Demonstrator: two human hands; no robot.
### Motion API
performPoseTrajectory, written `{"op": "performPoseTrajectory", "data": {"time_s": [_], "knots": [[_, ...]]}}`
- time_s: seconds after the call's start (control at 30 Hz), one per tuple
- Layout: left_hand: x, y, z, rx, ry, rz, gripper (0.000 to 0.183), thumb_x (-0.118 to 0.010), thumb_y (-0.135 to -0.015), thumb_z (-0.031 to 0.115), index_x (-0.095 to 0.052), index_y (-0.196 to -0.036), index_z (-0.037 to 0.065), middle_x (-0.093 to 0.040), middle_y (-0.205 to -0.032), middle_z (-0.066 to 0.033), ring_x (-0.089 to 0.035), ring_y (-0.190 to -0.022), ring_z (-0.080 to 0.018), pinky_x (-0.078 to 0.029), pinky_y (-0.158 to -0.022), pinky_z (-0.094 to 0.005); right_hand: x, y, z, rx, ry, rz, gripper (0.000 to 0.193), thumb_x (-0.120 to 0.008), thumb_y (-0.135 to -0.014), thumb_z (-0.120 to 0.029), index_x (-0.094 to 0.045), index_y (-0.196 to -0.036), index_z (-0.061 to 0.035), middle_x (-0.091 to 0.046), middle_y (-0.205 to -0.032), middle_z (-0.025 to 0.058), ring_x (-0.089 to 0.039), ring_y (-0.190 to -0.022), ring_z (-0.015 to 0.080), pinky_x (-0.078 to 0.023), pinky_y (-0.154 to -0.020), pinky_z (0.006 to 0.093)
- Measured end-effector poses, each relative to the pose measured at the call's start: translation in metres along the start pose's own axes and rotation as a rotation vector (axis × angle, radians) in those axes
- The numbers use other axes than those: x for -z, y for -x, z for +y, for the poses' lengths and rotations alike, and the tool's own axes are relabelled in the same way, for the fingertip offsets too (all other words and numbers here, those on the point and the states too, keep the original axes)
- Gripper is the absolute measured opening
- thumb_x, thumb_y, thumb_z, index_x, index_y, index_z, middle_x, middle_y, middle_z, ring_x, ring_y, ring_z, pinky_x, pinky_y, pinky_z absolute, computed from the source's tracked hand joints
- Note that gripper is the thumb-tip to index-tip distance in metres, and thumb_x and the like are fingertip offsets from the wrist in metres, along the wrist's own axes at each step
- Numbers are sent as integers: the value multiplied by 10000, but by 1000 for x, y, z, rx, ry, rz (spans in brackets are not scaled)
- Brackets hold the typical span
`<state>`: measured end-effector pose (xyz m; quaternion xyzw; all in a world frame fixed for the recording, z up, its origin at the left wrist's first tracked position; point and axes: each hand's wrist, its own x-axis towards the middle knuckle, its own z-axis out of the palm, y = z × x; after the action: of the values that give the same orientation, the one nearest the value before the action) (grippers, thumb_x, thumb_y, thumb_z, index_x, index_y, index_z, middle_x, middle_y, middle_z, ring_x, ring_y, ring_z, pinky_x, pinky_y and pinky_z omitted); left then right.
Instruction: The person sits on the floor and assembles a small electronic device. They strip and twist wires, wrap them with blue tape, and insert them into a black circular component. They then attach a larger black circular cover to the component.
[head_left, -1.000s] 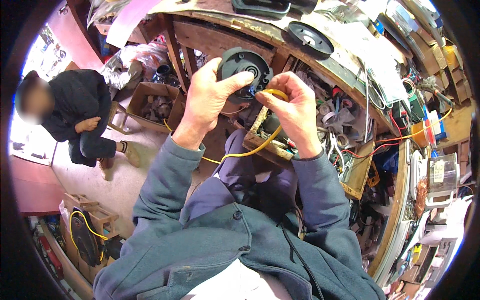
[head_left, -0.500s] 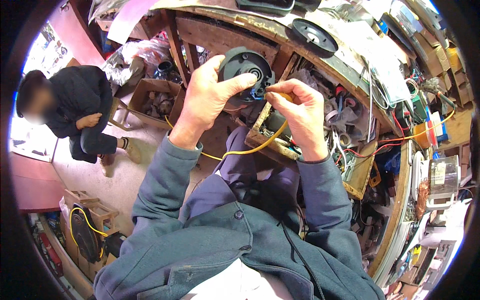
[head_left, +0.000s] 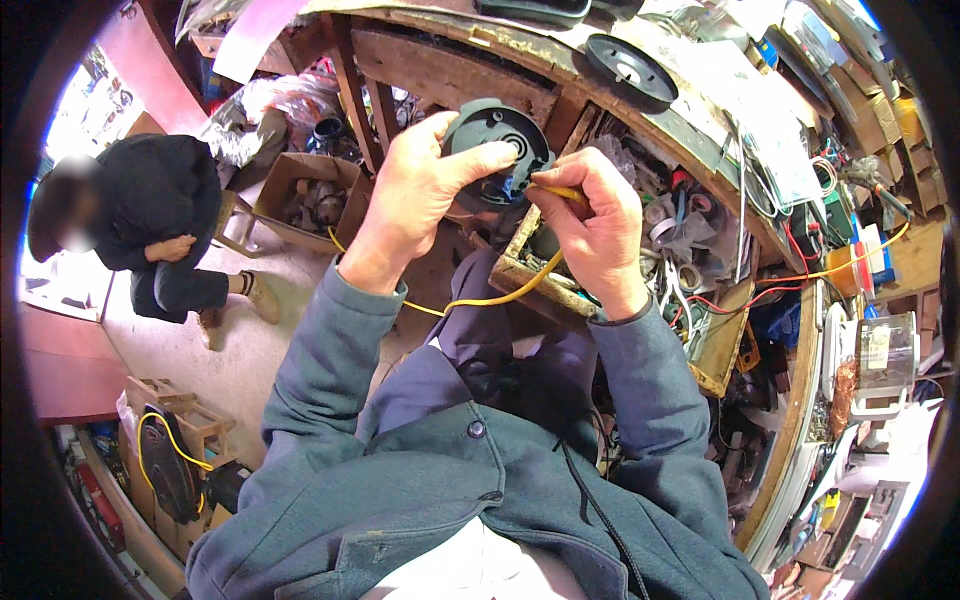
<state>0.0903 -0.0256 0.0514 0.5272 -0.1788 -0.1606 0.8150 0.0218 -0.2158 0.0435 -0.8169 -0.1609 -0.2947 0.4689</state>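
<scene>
The round black housing (head_left: pixel 482 132) is held in mid-air above the person's knees, in front of the counter (head_left: pixel 548 52). Its open face, marked by concentric rings, is turned up toward the viewer; being nearly circular, it shows no clear long axis in outline. The left hand (head_left: pixel 408 205) grips it from the left: the thumb lies across the inner face, pointing right toward the rings, while the other fingers are mostly hidden behind the rim.

The right hand (head_left: pixel 598 230) has its thumb and index finger closed in a narrow pinch on the yellow cable (head_left: pixel 508 297), just beside the housing's lower right edge. The pinched end runs roughly crosswise, pointing left toward the housing; whether its tip touches the housing cannot be told. Below the hand, the cable's long axis curves down and left over the person's thigh, then passes behind the left forearm and up toward the cardboard box (head_left: pixel 285 226).

A second round black part (head_left: pixel 655 90) lies on the counter, well apart from the hands. A wooden drawer (head_left: pixel 540 290) holding assorted small items stands beneath the right hand. At left, a co-worker (head_left: pixel 165 195) sits with one hand at the lap.
</scene>
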Motion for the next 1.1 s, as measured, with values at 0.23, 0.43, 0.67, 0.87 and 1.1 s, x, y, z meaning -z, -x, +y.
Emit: {"op": "performPoseTrajectory", "data": {"time_s": [0.23, 0.43, 0.67, 0.87, 1.1], "knots": [[-4, 4, 0, 14, 92, 76, 426, -826, -864, 198, -627, -1184, -2, -716, -1007, -77, -727, -797, -144, -646, -619, -301, 2, 3, -3, -50, -106, 26, 189, -827, -798, 41, -708, -932, -17, -655, -860, 63, -639, -776, 143, -507, -684, 259], [-8, 7, 1, -97, 38, 93, 405, -824, -876, 185, -630, -1174, -9, -716, -1017, -73, -717, -807, -129, -641, -632, -285, -3, 9, -12, -331, -323, 81, 184, -813, -874, -13, -700, -1019, -23, -709, -895, 14, -644, -823, 74, -508, -715, 212], [-12, 13, 8, -207, -122, 129, 403, -827, -876, 145, -636, -1188, -25, -714, -1016, -46, -673, -871, -86, -599, -763, -253, 2, 13, -14, -445, -529, 45, 121, -769, -932, -53, -650, -950, -47, -698, -851, -19, -574, -694, 9, -413, -595, 164], [-10, 13, 8, -228, -243, 88, 366, -830, -863, 141, -665, -1155, -5, -712, -979, -39, -654, -847, -80, -566, -754, -247, 6, 10, -14, -393, -429, -24, 174, -773, -893, 34, -616, -922, -36, -645, -899, -2, -610, -809, 47, -485, -731, 188], [-3, 8, 8, -109, -192, -6, 409, -817, -875, 198, -650, -1179, -20, -708, -1005, -59, -672, -844, -109, -610, -688, -280, 7, 9, -14, -279, -275, -87, 197, -744, -891, 81, -583, -939, -21, -587, -903, -7, -587, -841, 42, -481, -754, 188]]}}
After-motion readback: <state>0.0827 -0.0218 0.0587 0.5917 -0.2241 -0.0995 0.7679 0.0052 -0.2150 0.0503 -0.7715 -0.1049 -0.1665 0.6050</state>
